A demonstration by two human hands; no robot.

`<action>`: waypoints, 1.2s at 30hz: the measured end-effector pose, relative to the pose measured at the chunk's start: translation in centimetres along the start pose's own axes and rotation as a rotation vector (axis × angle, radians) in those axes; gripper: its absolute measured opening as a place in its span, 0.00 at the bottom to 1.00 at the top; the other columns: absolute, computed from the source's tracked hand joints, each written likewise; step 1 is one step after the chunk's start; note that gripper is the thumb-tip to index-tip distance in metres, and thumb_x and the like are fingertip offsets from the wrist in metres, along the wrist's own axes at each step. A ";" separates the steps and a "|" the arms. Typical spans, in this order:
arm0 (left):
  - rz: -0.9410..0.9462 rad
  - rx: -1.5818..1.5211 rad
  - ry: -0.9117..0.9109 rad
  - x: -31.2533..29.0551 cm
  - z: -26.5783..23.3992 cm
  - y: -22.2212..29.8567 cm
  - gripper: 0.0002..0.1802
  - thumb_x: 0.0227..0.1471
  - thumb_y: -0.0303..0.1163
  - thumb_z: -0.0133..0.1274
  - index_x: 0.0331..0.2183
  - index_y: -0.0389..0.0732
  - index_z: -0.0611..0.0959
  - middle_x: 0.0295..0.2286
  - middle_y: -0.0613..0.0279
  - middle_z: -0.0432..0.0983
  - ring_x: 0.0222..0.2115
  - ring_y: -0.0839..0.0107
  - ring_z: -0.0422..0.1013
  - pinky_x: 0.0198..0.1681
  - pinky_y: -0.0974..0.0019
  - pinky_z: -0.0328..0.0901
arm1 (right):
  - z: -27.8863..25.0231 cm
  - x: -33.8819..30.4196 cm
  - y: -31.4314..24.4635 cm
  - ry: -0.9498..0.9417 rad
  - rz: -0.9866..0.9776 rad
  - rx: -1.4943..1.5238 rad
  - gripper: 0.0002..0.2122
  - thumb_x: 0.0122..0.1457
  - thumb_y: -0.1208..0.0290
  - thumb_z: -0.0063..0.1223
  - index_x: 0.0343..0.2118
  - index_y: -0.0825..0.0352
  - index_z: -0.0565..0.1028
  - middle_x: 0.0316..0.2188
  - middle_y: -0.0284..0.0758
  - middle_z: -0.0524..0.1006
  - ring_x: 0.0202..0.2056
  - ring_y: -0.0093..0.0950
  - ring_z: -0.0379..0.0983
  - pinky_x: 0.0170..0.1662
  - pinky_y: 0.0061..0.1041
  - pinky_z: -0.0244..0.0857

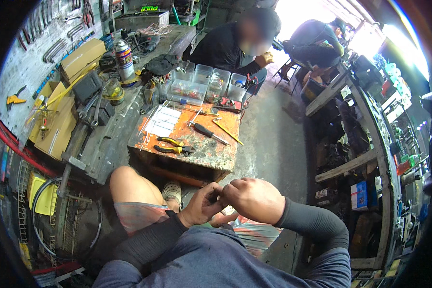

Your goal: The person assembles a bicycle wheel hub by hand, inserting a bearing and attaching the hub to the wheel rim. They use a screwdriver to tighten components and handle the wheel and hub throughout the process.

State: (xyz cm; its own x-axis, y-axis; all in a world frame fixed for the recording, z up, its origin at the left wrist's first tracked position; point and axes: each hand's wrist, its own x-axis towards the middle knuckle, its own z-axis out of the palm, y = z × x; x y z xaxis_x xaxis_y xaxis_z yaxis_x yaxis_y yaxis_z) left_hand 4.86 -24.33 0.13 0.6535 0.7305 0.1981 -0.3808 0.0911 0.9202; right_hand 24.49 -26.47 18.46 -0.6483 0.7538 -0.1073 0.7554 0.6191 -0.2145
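Likely doing fingerwork toward six o'clock with curled left hand [200, 206] and right hand [254, 198]; cannot tell contents; next, perhaps needs steadiness.

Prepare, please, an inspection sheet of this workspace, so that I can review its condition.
Surface: low table, its orange paint worn.
Job's things: pliers and screwdriver lying on the table.
Clutter: spray can and cardboard box at left; clear bins behind the tools.
Hands: left hand and right hand together; any held item is hidden.
Cables: thin wires tangled at the back.
Surroundings: two other people beyond the table; wooden racking at right.
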 end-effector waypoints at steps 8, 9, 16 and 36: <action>0.017 -0.002 0.025 -0.3 0.3 -0.2 0.10 0.67 0.23 0.62 0.47 0.38 0.79 0.37 0.67 0.79 0.40 0.80 0.76 0.46 0.68 0.72 | 0.5 -0.1 0.8 0.082 -0.096 0.176 0.27 0.48 0.54 0.73 0.44 0.71 0.77 0.34 0.44 0.81 0.38 0.45 0.84 0.45 0.40 0.81; 0.026 0.026 0.027 -0.2 0.2 -0.1 0.11 0.67 0.23 0.63 0.47 0.38 0.79 0.38 0.67 0.79 0.41 0.79 0.76 0.46 0.68 0.72 | 0.3 0.0 0.7 0.010 -0.040 0.131 0.28 0.47 0.56 0.73 0.45 0.71 0.76 0.34 0.45 0.81 0.38 0.46 0.84 0.45 0.40 0.80; 0.095 0.169 0.008 0.2 0.1 0.5 0.15 0.65 0.25 0.65 0.49 0.38 0.78 0.40 0.63 0.81 0.42 0.78 0.77 0.46 0.68 0.72 | -0.2 0.2 -0.4 0.032 0.000 0.140 0.25 0.47 0.60 0.72 0.45 0.72 0.78 0.37 0.46 0.81 0.42 0.46 0.85 0.42 0.41 0.82; -0.061 0.581 0.107 0.5 0.8 -2.0 0.22 0.66 0.45 0.66 0.50 0.39 0.78 0.38 0.50 0.82 0.39 0.54 0.81 0.43 0.55 0.73 | 2.8 -1.0 0.5 0.711 -0.028 0.205 0.15 0.55 0.73 0.66 0.44 0.68 0.78 0.35 0.41 0.78 0.37 0.47 0.79 0.41 0.42 0.76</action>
State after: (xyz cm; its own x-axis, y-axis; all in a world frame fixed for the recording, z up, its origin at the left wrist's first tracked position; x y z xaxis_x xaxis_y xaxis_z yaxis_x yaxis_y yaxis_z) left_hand 6.50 -24.70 -1.35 0.5816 0.8028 0.1316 0.0957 -0.2282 0.9689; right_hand 25.21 -27.54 15.73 -0.3966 0.7419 0.5406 0.6616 0.6393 -0.3919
